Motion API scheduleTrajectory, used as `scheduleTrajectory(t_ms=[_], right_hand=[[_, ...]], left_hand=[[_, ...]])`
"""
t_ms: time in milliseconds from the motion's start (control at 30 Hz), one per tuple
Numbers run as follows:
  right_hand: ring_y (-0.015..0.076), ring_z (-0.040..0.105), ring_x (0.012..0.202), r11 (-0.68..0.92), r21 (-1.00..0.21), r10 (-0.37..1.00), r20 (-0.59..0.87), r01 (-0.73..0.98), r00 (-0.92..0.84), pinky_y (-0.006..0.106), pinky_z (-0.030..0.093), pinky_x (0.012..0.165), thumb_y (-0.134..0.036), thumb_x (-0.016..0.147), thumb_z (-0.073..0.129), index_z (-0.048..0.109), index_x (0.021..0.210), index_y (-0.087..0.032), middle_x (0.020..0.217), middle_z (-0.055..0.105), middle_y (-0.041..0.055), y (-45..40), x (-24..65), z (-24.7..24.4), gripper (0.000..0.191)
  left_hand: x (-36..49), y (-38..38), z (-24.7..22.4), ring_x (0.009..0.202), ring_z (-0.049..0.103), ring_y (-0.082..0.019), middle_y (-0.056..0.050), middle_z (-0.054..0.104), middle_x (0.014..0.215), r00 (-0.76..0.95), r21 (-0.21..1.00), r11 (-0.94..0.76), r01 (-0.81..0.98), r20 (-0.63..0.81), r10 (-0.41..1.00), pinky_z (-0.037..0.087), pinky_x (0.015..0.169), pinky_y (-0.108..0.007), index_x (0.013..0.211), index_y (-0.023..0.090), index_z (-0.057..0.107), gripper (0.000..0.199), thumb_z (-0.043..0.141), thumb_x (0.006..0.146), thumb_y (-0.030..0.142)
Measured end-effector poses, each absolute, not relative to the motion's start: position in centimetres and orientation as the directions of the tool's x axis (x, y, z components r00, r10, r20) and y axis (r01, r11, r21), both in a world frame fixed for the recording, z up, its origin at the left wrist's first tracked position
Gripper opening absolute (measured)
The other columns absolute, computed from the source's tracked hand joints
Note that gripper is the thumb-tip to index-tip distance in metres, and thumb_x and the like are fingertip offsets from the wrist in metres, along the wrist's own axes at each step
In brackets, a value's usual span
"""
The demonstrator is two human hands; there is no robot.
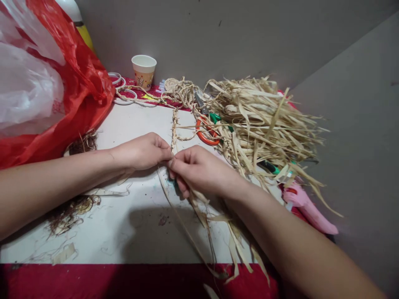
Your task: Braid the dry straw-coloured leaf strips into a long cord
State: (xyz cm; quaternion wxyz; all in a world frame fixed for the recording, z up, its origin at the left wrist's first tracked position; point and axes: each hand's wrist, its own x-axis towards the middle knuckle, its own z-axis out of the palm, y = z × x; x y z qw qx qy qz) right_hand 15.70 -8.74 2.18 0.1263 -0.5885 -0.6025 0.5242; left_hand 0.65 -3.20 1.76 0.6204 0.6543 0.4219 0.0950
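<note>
Both forearms reach inward, left hand (145, 153) and right hand (195, 170) pinching, fingertips meeting.

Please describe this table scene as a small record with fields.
left hand: fingers pinch the braided cord
right hand: fingers pinch it close beside the left
work surface: white board over red cloth
right side: dry straw pile, pink tool
left side: red plastic bag, brown fibres
far edge: paper cup, upright
cup contents: cannot tell
</note>
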Motion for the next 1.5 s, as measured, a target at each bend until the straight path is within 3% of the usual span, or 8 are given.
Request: scheduleTrajectory(t_ms=[133,267,333,467,600,767,1133,1500], right_hand=[[0.0149,0.052,0.053,0.076,-0.454,0.943,-0.257,0.888,-0.212,0.026,0.027,0.048,-0.026,0.083,0.042,0.058,0.064,-0.016,0.063,0.064,0.0089,-9.6,14.8,2.0,0.028],[0.0157,0.049,0.056,0.260,-0.242,0.925,-0.215,0.935,-0.313,0.029,0.023,0.052,-0.025,0.086,0.039,0.063,0.069,-0.015,0.068,0.065,0.0113,-10.3,14.4,2.7,0.031],[0.0126,0.043,0.052,0.334,-0.295,0.869,-0.271,0.895,-0.413,0.028,0.023,0.052,-0.024,0.086,0.041,0.061,0.064,-0.015,0.062,0.061,0.0077,-10.6,14.6,3.6,0.030],[0.0068,0.033,0.043,0.283,-0.619,0.806,-0.261,0.732,-0.532,0.024,0.023,0.046,-0.033,0.087,0.049,0.051,0.052,-0.015,0.047,0.047,-0.0001,-10.1,16.4,5.4,0.039],[0.0068,0.042,0.040,0.065,-0.811,0.969,-0.089,0.581,-0.232,0.021,0.027,0.041,-0.036,0.087,0.052,0.056,0.063,-0.015,0.050,0.051,-0.0004,-8.0,18.4,5.2,0.032],[0.0049,0.034,0.033,-0.154,-0.861,0.858,-0.360,0.484,-0.368,0.019,0.022,0.033,-0.040,0.088,0.052,0.061,0.076,-0.014,0.046,0.047,-0.0041,-6.6,18.4,3.1,0.030],[0.0033,0.028,0.036,-0.513,-0.856,0.695,-0.459,0.065,-0.553,0.016,0.021,0.033,-0.031,0.080,0.061,0.050,0.062,-0.015,0.046,0.038,-0.0065,-5.7,18.5,1.0,0.027],[0.0029,0.030,0.030,-0.374,-0.892,0.819,-0.446,0.255,-0.361,0.016,0.022,0.031,-0.011,0.075,0.050,0.046,0.049,-0.015,0.036,0.039,-0.0058,-6.6,17.4,1.3,0.026]], left_hand=[[0.9,-3.6,1.6,0.035,0.021,-0.004,0.006,0.032,0.039,0.601,0.895,0.251,0.369,-0.436,0.670,0.012,0.038,-0.023,0.045,0.017,0.041,0.030,0.053,0.072,0.015],[0.8,-3.6,1.6,0.034,0.022,-0.003,0.006,0.033,0.038,0.607,0.891,0.259,0.372,-0.445,0.658,0.012,0.037,-0.022,0.046,0.017,0.044,0.028,0.057,0.071,0.014],[0.7,-3.3,1.7,0.034,0.024,-0.003,0.006,0.034,0.039,0.620,0.887,0.281,0.367,-0.459,0.636,0.013,0.037,-0.022,0.049,0.016,0.048,0.025,0.058,0.072,0.013],[0.4,-2.8,2.1,0.033,0.025,-0.003,0.006,0.035,0.040,0.663,0.872,0.368,0.323,-0.486,0.570,0.015,0.036,-0.020,0.053,0.015,0.053,0.021,0.060,0.073,0.014],[0.3,-2.5,2.5,0.034,0.023,-0.002,0.007,0.033,0.041,0.682,0.846,0.437,0.305,-0.514,0.520,0.014,0.036,-0.018,0.057,0.013,0.057,0.016,0.062,0.072,0.015],[0.2,-2.4,2.6,0.036,0.019,-0.001,0.008,0.028,0.043,0.712,0.848,0.451,0.277,-0.496,0.496,0.013,0.036,-0.018,0.059,0.012,0.059,0.015,0.062,0.073,0.016],[0.1,-2.4,2.5,0.037,0.025,-0.002,0.007,0.033,0.044,0.715,0.895,0.303,0.328,-0.445,0.539,0.017,0.038,-0.019,0.060,0.015,0.057,0.014,0.064,0.071,0.019],[-0.1,-2.6,4.3,0.045,0.035,-0.007,0.004,0.043,0.049,0.673,0.737,-0.261,0.623,-0.336,0.659,0.025,0.045,-0.021,0.055,0.016,0.054,0.022,0.054,0.075,0.024]])
